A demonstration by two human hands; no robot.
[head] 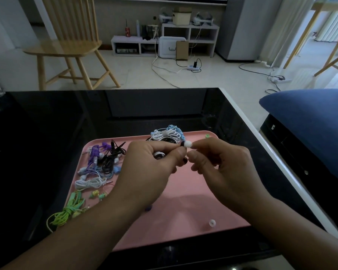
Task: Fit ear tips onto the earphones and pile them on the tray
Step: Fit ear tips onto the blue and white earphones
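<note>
Both hands meet above the pink tray (pixel 183 211). My left hand (pixel 150 162) pinches a dark earbud (pixel 182 144) whose white cable coil shows under its fingers. My right hand (pixel 219 162) pinches a white ear tip (pixel 188 144) that touches the earbud's end. Along the tray's left side lie several bundled earphones: purple (pixel 95 154), black (pixel 111 156), white (pixel 90 183) and green (pixel 68 211). A white and blue bundle (pixel 168 132) lies at the tray's far edge. Loose tips lie on the tray: a green tip (pixel 207 136), a clear tip (pixel 212 223) and a blue tip (pixel 148 207).
The tray sits on a glossy black table (pixel 47 133) with a white right edge. A wooden chair (pixel 66 45) stands beyond the table. A blue cushion (pixel 310 123) lies to the right. Cables and a low white shelf are on the floor behind.
</note>
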